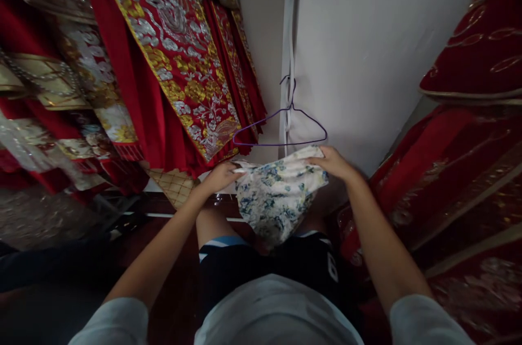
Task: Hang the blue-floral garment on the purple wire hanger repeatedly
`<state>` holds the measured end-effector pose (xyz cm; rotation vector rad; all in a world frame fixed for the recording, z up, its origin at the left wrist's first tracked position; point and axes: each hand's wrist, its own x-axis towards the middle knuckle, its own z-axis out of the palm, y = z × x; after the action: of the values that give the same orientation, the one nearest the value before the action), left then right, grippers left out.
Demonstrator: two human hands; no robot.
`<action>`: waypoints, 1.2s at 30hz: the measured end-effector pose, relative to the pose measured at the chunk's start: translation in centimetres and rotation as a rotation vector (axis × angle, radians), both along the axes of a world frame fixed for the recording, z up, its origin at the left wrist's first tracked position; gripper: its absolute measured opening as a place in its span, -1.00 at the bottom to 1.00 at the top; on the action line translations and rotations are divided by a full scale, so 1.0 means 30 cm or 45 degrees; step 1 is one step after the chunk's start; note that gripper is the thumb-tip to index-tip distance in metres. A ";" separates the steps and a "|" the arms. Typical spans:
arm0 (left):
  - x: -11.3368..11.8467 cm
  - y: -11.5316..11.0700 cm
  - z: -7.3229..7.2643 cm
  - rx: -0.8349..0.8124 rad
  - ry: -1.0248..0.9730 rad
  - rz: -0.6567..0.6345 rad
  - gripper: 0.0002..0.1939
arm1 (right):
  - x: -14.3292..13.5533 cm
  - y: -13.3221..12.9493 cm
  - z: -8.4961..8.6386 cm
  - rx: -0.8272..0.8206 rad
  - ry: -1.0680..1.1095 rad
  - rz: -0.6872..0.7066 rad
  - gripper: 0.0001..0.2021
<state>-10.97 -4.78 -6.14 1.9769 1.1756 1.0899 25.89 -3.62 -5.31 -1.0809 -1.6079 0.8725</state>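
Note:
A white garment with a blue and green floral print (277,195) hangs between my two hands, over my lap. My left hand (223,177) pinches its upper left corner. At the upper right corner, my right hand (332,161) grips the edge with the thumb on top. The cloth is stretched along its top edge and sags below in folds; which kind of garment it is, I cannot tell. Just beyond it, a purple wire hanger (281,144) hangs bare from a white cord (291,35), apart from both hands.
Red robes with gold and silver embroidery (183,56) hang at the left, close to the hanger. More dark red garments (460,171) crowd the right side. A pale wall (367,35) stands ahead. A gold quilted cloth (171,187) lies beyond my left forearm.

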 end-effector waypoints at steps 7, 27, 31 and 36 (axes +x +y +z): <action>0.103 -0.040 0.071 0.263 -0.001 0.189 -0.68 | -0.095 0.244 -0.056 0.135 0.091 -0.157 -0.76; 0.124 0.023 0.320 0.117 0.778 0.253 -0.64 | 0.052 0.154 -0.036 0.231 -0.020 -0.425 -0.68; 0.115 0.065 0.255 0.020 0.763 0.368 -0.71 | 0.034 0.144 -0.057 0.202 -0.028 -0.433 -0.68; 0.118 0.041 0.265 0.099 1.019 0.382 -0.93 | 0.003 0.140 -0.069 0.198 -0.021 -0.425 -0.63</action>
<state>-7.43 -3.56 1.80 2.4396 1.9001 0.4485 25.98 0.57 -7.37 -1.2027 -1.4287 0.5103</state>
